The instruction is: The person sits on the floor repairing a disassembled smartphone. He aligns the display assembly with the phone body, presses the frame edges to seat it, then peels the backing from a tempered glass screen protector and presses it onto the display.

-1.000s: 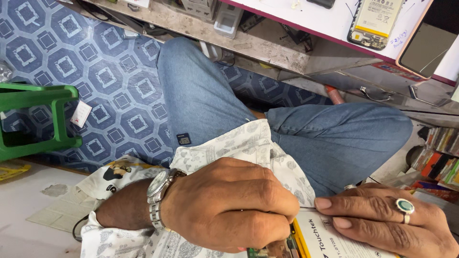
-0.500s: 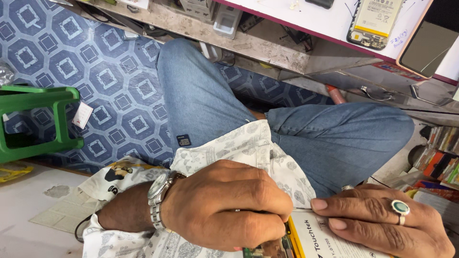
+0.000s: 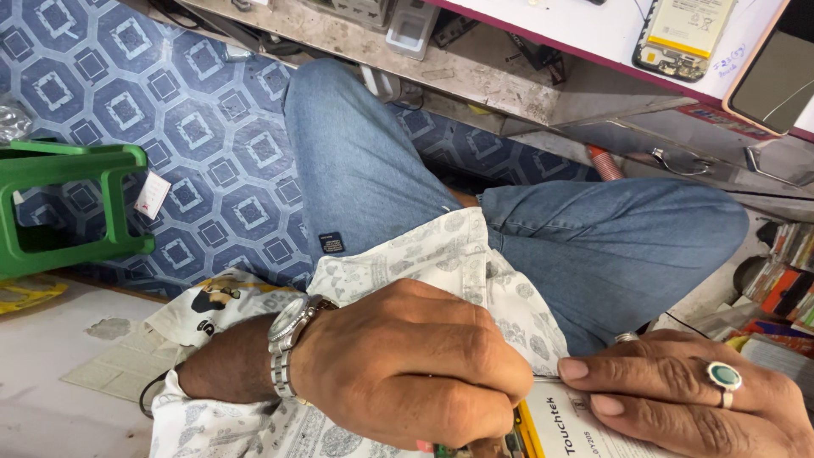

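Note:
My left hand (image 3: 415,373), with a steel watch (image 3: 287,343) on the wrist, is curled into a closed grip at the bottom centre. Its fingertips close over the yellow-bordered edge of a white printed packet (image 3: 564,420); small red and green bits show under the knuckles, and the rest is hidden. My right hand (image 3: 687,399), wearing a ring with a green stone (image 3: 723,376), lies flat on the same packet, fingers together, fingertips almost meeting the left hand. Both hands are over my lap, on a white patterned shirt (image 3: 441,254) and blue jeans (image 3: 373,170).
A green plastic stool (image 3: 64,208) stands at the left on the blue patterned floor (image 3: 195,110). A metal counter edge (image 3: 509,80) runs along the top, with an opened phone (image 3: 682,34) and a dark screen (image 3: 776,72) above it. Stacked packets (image 3: 784,280) sit at the right.
Both hands stay in almost the same place. My right hand has slid slightly towards the left hand along the packet.

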Action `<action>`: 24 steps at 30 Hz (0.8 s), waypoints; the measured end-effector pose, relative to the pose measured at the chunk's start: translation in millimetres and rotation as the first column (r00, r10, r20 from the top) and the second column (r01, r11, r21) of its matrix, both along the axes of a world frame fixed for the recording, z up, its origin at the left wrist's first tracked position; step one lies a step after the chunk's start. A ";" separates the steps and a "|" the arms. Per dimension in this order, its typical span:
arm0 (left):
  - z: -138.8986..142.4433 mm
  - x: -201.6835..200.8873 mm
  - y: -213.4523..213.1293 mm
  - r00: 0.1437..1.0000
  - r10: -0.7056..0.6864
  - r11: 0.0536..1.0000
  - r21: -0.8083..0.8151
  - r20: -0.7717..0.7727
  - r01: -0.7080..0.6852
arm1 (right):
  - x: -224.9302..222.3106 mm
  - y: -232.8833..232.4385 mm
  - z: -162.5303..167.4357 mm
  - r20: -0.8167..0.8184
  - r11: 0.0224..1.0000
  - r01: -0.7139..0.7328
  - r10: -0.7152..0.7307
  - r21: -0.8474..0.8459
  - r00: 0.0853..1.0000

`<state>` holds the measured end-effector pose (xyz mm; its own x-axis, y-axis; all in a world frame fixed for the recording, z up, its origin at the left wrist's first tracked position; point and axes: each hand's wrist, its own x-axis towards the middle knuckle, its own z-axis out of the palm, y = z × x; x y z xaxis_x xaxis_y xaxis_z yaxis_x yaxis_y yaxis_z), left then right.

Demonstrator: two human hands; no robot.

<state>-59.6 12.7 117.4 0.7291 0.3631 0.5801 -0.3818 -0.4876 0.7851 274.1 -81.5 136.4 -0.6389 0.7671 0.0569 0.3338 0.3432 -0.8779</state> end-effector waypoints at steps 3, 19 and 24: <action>-0.9 0.5 1.4 1.000 -0.002 1.000 0.017 0.014 0.001 | 1.0 1.8 -0.8 -0.009 1.000 -0.015 0.015 -0.012 1.000; -2.5 1.7 -2.2 0.999 0.043 0.999 0.029 0.003 -0.043 | 1.7 3.8 -3.3 0.020 1.000 -0.023 0.023 0.017 1.000; -3.1 1.9 1.7 0.999 0.035 0.998 0.048 0.017 -0.035 | 1.9 5.3 -2.5 -0.008 0.998 -0.023 0.023 -0.056 1.000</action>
